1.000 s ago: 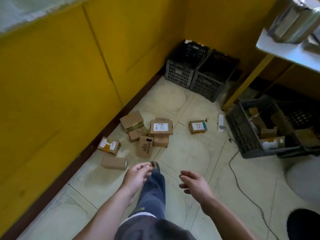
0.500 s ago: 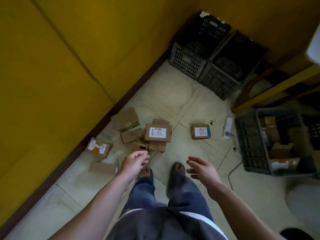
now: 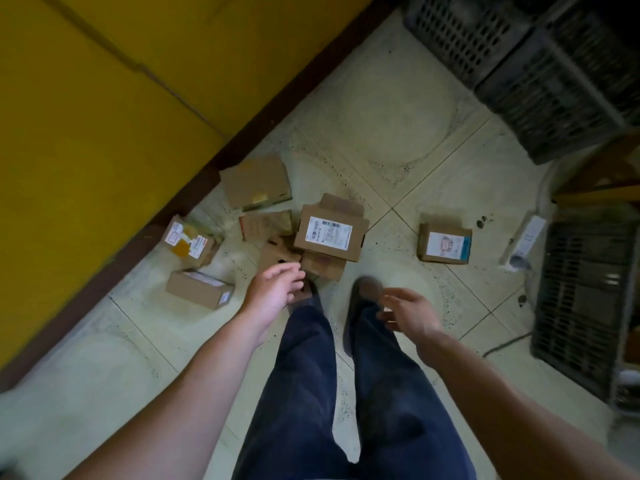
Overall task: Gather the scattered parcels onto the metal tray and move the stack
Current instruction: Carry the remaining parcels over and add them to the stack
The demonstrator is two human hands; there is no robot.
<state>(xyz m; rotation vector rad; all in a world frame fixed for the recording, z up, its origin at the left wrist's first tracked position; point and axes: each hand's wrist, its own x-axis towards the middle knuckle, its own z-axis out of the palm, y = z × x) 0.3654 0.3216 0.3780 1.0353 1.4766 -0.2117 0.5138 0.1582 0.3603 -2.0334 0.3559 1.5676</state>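
Person has stepped up to parcels (image 3: 327, 233); left hand (image 3: 273, 292) and right hand (image 3: 410, 315) both released, empty; gathering not begun

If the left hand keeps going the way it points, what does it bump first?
Probably the small box just beyond the fingertips of the left hand, at the near edge of the pile. Depth is unclear.
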